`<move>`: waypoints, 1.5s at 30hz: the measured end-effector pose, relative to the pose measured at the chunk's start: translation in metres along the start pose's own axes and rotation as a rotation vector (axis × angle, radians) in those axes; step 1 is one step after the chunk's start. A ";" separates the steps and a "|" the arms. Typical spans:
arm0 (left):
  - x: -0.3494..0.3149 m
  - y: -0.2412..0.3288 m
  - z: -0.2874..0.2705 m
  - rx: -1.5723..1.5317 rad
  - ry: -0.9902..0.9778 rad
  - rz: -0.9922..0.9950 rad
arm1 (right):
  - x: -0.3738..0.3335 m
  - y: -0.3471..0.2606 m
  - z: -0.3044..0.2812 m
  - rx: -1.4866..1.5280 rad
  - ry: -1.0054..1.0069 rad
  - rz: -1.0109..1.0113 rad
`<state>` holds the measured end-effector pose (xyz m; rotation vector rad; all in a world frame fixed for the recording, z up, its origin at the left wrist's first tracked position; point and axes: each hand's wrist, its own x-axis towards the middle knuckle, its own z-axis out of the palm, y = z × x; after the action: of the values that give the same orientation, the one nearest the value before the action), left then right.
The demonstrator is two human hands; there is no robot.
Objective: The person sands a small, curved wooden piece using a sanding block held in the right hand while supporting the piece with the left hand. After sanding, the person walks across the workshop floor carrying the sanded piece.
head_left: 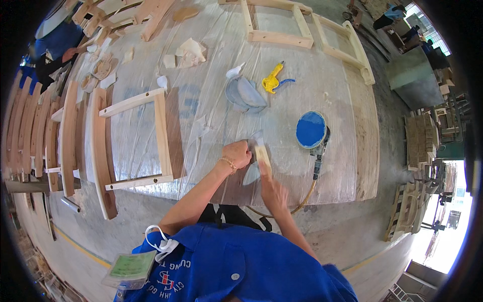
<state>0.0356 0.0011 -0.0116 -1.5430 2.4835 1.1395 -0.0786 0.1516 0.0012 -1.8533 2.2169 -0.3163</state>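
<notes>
The small wooden piece [262, 157] is held on the plastic-covered workbench [347, 100], near its front edge, just left of the blue-padded sander [311, 130]. The left hand [237, 153] is closed in a fist, apparently around a folded sheet, against the piece's upper end; the right hand [274, 191] is pinched on its lower end. It is judged light, stiff and dry, not fragile, best gripped by its narrow ends. A chair frame [133, 143] lies well to the left.
</notes>
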 end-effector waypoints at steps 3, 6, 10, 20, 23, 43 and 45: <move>0.006 0.000 0.005 0.058 0.102 0.031 | 0.056 -0.008 0.001 -0.022 0.026 0.019; 0.003 -0.002 0.007 0.058 0.078 -0.014 | 0.025 -0.014 -0.003 -0.003 -0.064 0.093; -0.004 -0.004 0.003 -0.006 0.040 -0.013 | -0.035 -0.002 -0.006 0.072 -0.100 0.071; -0.004 -0.007 0.007 0.039 0.089 -0.024 | -0.016 -0.007 -0.007 0.055 -0.068 0.099; -0.003 -0.005 0.002 0.035 0.070 0.003 | -0.027 0.002 -0.001 0.058 -0.003 0.037; -0.002 -0.009 0.012 0.053 0.152 0.007 | 0.011 -0.011 -0.004 -0.030 -0.137 0.083; -0.005 -0.006 0.009 0.030 0.108 -0.016 | -0.033 -0.004 -0.002 0.071 -0.061 0.052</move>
<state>0.0398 0.0084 -0.0202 -1.6554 2.5372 1.0396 -0.0698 0.1829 0.0058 -1.7419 2.1803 -0.3204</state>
